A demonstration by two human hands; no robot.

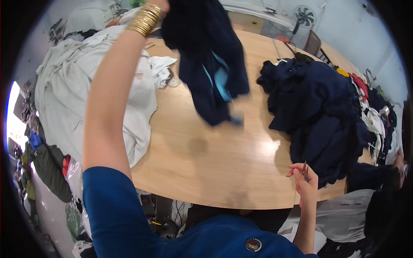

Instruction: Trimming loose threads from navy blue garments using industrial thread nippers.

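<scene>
Raised at the top edge, my left hand (161, 4) grips a dark navy garment (206, 38); its fingers are mostly cut off by the frame. The garment hangs over the table, its lower end blurred by motion, with light blue patches (221, 81) showing on it. Low on the right, my right hand (306, 185) is closed around small thread snips (305, 171), blades pointing up. Just beyond that hand lies a heap of navy garments (318, 99), which the hand appears not to hold.
A large pale grey cloth pile (64, 94) covers the left of the wooden table (202, 172). Small white scraps (161, 71) lie beside it. Mixed clothes (374, 112) line the far right, near another person's hand (400, 163). A fan (304, 17) stands at the back.
</scene>
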